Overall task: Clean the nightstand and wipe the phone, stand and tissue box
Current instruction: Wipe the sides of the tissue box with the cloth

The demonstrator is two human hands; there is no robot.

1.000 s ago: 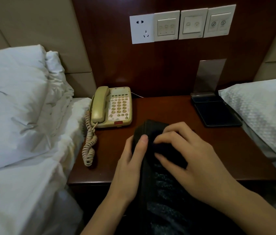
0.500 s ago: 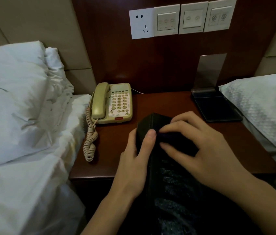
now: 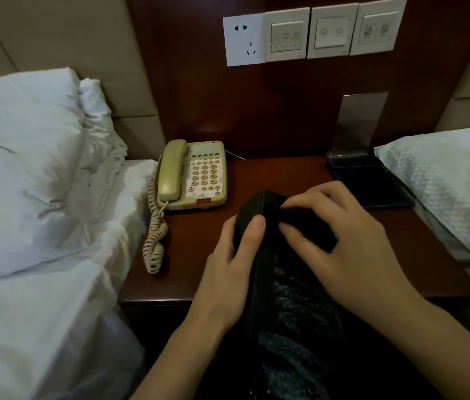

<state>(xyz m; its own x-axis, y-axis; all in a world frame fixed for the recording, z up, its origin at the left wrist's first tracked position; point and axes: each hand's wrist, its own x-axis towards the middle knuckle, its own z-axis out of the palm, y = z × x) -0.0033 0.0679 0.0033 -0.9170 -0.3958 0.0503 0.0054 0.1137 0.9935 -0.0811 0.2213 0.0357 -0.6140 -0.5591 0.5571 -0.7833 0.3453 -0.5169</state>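
I am seeing dim, warm light. The wide lens is bending the edges. The black box (image 3: 259, 209) is losing detail in shadow.

free: nightstand (image 3: 300, 174) middle | blocked: phone (image 3: 196, 176) left, stand (image 3: 369, 180) right

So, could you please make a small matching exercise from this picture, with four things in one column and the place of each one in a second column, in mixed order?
Things:
1. phone
2. black box
3. black stand
4. power socket

Places:
a. on the wall panel above the nightstand
b. at the back left of the nightstand, beside the bed
c. at the back right of the nightstand, beside the pillow
d. between the left hand and the right hand, at the front

Pairs: 1-b, 2-d, 3-c, 4-a
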